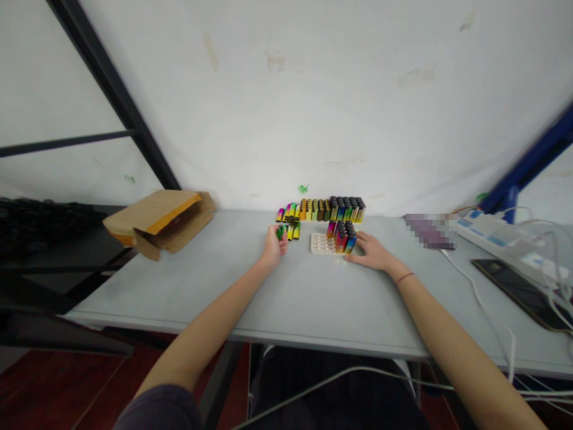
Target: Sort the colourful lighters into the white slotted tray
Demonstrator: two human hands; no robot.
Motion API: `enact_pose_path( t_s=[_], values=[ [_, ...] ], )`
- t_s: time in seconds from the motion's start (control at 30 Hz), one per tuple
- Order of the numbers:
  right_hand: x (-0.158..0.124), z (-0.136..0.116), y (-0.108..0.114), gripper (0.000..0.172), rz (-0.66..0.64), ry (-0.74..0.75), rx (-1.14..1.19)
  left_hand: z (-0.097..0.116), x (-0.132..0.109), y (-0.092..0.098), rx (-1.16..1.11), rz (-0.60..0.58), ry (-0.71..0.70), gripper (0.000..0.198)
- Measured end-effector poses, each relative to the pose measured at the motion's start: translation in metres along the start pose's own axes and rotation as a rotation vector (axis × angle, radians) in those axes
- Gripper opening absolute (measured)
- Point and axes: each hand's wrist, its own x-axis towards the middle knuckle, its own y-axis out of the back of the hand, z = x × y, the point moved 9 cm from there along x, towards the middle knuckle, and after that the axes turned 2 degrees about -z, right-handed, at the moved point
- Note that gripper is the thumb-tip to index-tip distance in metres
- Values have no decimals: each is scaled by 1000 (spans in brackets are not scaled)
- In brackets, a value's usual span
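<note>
My left hand is closed around some green lighters, partly hidden by the fingers; how many cannot be made out. Just beyond it, several loose yellow and multicoloured lighters lie on the table. A white tray with round holes stands to the right, its left part bare. Upright in its right part are several colourful lighters with black tops. My right hand rests at the tray's right end, thumb and fingers spread, touching or very close to the tray and lighters.
Behind the tray stand rows of upright lighters, gold-topped and black-topped, near the wall. An opened brown cardboard box lies at left. At right are a power strip, a phone, a blurred-out purple object and white cables.
</note>
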Motion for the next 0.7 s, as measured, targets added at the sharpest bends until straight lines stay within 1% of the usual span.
enact_pose_path(
  t_s=[0.1,0.17,0.23,0.33,0.4,0.47,0.53,0.57,0.7],
  values=[
    [0,-1,0,87,-7,9,1,-2,3,-3,28,0,-6,49],
    [0,-1,0,85,-3,13,0,-1,8,-12,60,-25,-36,47],
    [0,-1,0,82,2,14,0,2,14,-29,107,-82,-80,40],
    [0,-2,0,81,4,25,-2,10,24,-64,205,-188,-202,22],
    [0,-4,1,80,8,33,-8,17,27,-86,285,-234,-339,16],
    [0,-4,1,81,12,26,-15,24,28,-100,378,-229,-495,14],
    [0,-4,1,82,14,15,-20,27,27,-104,474,-191,-615,14],
    [0,-4,0,81,13,13,-20,26,27,-104,527,-184,-650,15],
    [0,-4,0,80,6,22,-13,16,24,-104,762,-264,-701,18]
  ],
)
